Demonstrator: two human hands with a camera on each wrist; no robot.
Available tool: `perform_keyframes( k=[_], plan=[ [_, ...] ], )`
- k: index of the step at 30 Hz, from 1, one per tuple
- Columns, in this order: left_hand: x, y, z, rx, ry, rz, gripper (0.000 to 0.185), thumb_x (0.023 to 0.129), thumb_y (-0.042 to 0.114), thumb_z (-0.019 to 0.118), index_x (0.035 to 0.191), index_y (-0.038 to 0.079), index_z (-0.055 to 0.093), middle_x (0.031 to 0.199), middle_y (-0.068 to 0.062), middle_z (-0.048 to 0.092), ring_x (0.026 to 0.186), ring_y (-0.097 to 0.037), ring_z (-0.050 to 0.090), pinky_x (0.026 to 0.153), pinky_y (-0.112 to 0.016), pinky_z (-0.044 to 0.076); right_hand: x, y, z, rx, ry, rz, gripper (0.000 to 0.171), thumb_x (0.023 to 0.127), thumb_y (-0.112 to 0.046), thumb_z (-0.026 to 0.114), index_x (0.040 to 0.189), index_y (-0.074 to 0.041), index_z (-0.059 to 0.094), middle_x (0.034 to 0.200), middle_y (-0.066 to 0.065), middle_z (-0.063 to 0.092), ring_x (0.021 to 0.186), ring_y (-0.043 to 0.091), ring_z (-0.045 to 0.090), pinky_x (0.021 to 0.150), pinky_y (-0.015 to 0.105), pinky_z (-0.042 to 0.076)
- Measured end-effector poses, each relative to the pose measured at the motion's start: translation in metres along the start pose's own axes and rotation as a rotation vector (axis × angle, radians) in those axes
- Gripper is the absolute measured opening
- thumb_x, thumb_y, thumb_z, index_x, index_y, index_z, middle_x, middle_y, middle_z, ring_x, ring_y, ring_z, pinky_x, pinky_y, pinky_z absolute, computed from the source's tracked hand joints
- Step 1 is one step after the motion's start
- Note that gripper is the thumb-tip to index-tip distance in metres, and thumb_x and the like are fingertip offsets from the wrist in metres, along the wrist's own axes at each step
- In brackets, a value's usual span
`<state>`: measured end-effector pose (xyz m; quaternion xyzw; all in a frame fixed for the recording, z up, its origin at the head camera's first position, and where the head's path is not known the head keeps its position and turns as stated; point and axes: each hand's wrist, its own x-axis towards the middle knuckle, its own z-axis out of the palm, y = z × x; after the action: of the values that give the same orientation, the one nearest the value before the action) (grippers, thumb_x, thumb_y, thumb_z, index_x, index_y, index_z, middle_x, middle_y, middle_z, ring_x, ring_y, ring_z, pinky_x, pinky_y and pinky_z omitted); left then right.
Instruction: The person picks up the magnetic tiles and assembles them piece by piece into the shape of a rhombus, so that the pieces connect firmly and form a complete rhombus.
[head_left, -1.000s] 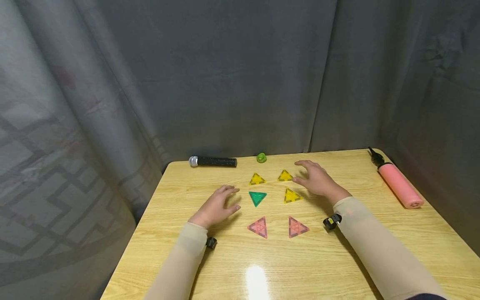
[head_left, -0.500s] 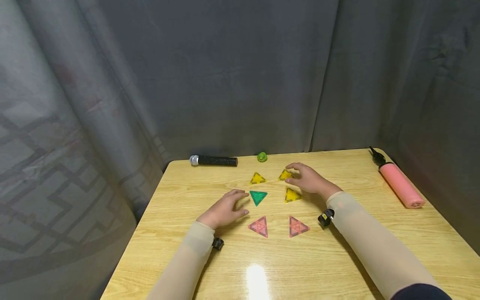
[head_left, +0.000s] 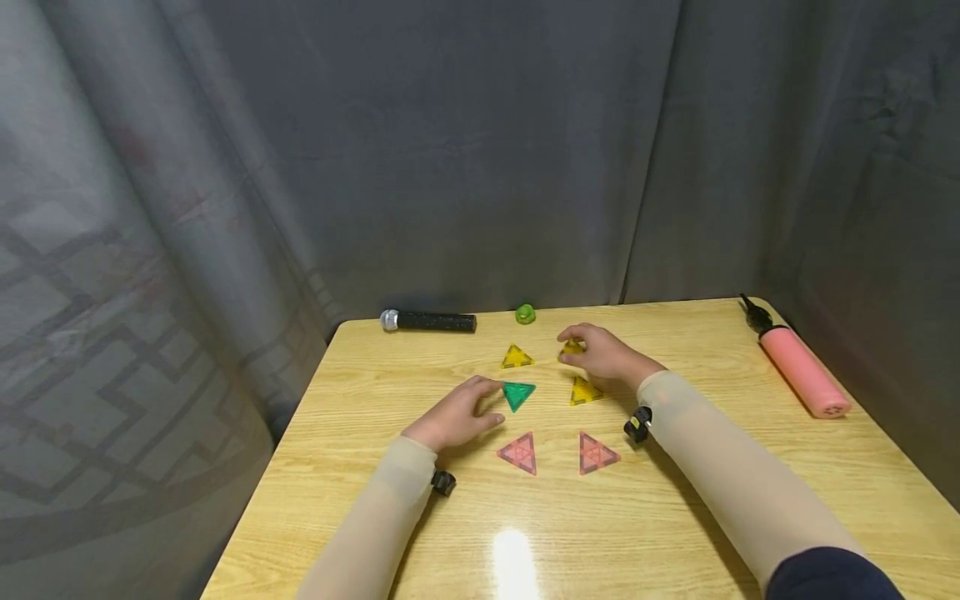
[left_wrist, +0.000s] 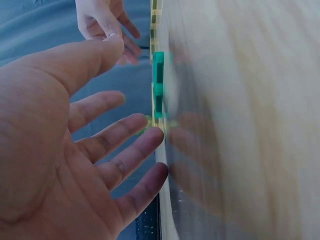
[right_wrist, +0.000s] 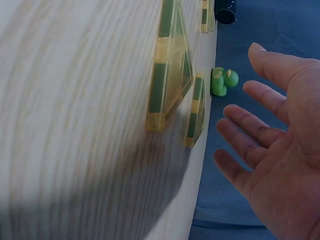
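Note:
My left hand (head_left: 459,412), fingers spread and relaxed, hovers low beside the green triangle tile (head_left: 518,395), its index fingertip right at the tile's left corner. In the left wrist view that green tile (left_wrist: 158,82) lies beyond the fingertips. My right hand (head_left: 603,354) reaches over the back right yellow triangle tile (head_left: 572,347), with thumb and fingers apart and part of the tile covered. The right wrist view shows nothing within these loosely bent fingers (right_wrist: 250,125). Another yellow tile (head_left: 584,392) lies just below this hand, and a third yellow tile (head_left: 517,357) at the back left.
Two pink triangle tiles (head_left: 520,454) lie nearer the front of the wooden table (head_left: 345,500). Along the back edge are a black microphone (head_left: 435,322) and a small green toy (head_left: 525,314). A pink hand pump (head_left: 804,371) lies at the right edge. Grey curtains (head_left: 480,167) surround the table.
My left hand has moved right and inward, up to the green tile. My right hand has moved left over the back right yellow tile. The tiles have stayed in place.

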<state>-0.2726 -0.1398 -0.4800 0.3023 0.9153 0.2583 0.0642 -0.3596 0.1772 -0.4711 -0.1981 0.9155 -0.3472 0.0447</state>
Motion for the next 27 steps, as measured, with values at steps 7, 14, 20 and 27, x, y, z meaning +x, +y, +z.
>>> perform_keyframes(
  k=[7, 14, 20, 27],
  plan=[
    [0.008, 0.000, 0.004, 0.028, -0.009, 0.006, 0.060, 0.093, 0.038, 0.064, 0.145, 0.019, 0.044, 0.144, 0.005, 0.041, 0.134, -0.019, 0.037, 0.109, -0.041, 0.031, 0.008, -0.003, 0.003, 0.027, -0.025, -0.002, 0.044, 0.093, -0.024, 0.067, 0.131, -0.005, 0.057, 0.131, 0.010, 0.054, 0.123, 0.034, 0.048, 0.103, 0.051, 0.037],
    [0.010, 0.001, 0.007, 0.016, -0.049, 0.014, 0.059, 0.094, 0.034, 0.064, 0.146, 0.018, 0.043, 0.152, 0.001, 0.034, 0.138, -0.023, 0.032, 0.110, -0.044, 0.030, 0.015, -0.004, 0.007, 0.036, -0.034, -0.023, 0.042, 0.093, -0.022, 0.066, 0.129, -0.003, 0.058, 0.128, 0.010, 0.056, 0.120, 0.033, 0.051, 0.101, 0.050, 0.040],
    [0.011, 0.000, 0.011, 0.072, -0.113, 0.026, 0.055, 0.097, 0.035, 0.059, 0.146, 0.018, 0.043, 0.155, 0.003, 0.029, 0.141, -0.020, 0.026, 0.112, -0.042, 0.026, 0.018, -0.005, 0.011, 0.040, -0.040, -0.013, 0.041, 0.094, -0.024, 0.065, 0.129, -0.004, 0.058, 0.128, 0.008, 0.056, 0.120, 0.031, 0.051, 0.101, 0.049, 0.041],
    [0.008, -0.003, 0.009, 0.138, -0.092, 0.000, 0.056, 0.095, 0.037, 0.061, 0.144, 0.017, 0.046, 0.151, 0.001, 0.035, 0.137, -0.021, 0.032, 0.110, -0.039, 0.031, 0.019, -0.010, 0.014, 0.055, -0.036, 0.012, 0.040, 0.094, -0.024, 0.066, 0.129, -0.005, 0.058, 0.128, 0.007, 0.056, 0.119, 0.029, 0.050, 0.102, 0.048, 0.040]
  ],
)
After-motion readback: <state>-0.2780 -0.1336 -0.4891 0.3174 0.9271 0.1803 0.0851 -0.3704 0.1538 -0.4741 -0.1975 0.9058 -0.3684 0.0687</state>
